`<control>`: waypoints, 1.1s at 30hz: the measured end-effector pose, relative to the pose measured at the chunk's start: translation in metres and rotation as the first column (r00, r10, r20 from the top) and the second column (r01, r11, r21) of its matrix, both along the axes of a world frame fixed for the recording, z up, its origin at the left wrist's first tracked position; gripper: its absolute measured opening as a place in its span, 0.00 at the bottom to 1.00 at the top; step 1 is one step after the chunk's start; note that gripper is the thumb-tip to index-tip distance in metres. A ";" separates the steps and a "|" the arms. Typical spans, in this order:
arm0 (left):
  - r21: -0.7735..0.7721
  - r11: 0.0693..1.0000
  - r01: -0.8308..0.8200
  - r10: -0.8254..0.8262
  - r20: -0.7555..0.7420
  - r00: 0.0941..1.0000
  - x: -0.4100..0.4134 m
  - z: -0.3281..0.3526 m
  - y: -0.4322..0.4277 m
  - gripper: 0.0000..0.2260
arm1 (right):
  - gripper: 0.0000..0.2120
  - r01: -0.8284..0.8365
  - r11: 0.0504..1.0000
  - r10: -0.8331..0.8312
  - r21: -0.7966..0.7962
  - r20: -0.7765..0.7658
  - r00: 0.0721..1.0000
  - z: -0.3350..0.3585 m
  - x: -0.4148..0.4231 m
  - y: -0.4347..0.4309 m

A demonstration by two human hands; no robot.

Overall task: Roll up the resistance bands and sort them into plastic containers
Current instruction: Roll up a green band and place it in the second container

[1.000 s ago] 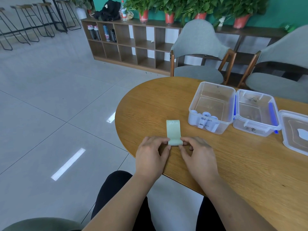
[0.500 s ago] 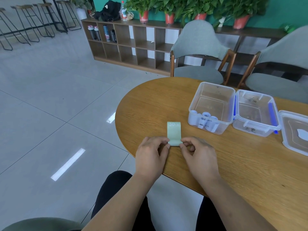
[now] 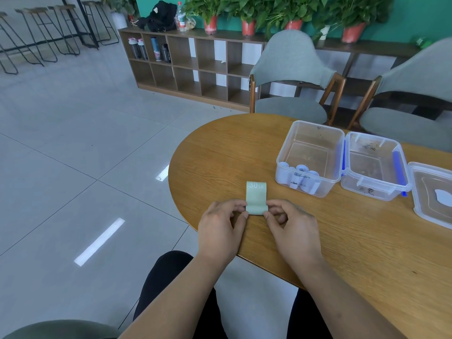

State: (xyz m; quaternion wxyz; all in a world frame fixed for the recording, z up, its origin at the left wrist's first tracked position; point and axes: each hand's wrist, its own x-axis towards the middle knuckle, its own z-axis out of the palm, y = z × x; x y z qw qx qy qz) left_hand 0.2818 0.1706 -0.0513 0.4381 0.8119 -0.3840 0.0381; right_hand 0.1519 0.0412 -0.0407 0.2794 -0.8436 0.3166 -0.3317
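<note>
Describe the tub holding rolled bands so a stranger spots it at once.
On the round wooden table stand two clear tubs side by side. It is the left tub, nearer the green band; unlike the right tub, it holds pale rolled bands.

I see a pale green flat rubber resistance band (image 3: 256,196) lying on the round wooden table (image 3: 220,152), close to its near curved edge. Its far end lies flat and carries "30 LB" in white print. Its near end is wound into a small roll, which the left hand (image 3: 220,228) and the right hand (image 3: 291,228) pinch from either side.

Farther in, toward the table's right, I make out a clear rectangular plastic container (image 3: 310,133), open, with several pale lavender rolled bands (image 3: 303,177) packed against its near wall. A second clear plastic container with blue clips (image 3: 374,167) stands against its right side, with handwriting on its near wall. A clear plastic lid (image 3: 433,194) lies flat just beside that.
</note>
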 end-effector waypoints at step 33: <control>0.010 1.000 0.003 -0.004 0.078 0.997 0.000 0.002 0.001 0.11 | 0.14 -0.005 0.997 -0.002 -0.076 -0.087 0.996 -0.004 0.001 -0.001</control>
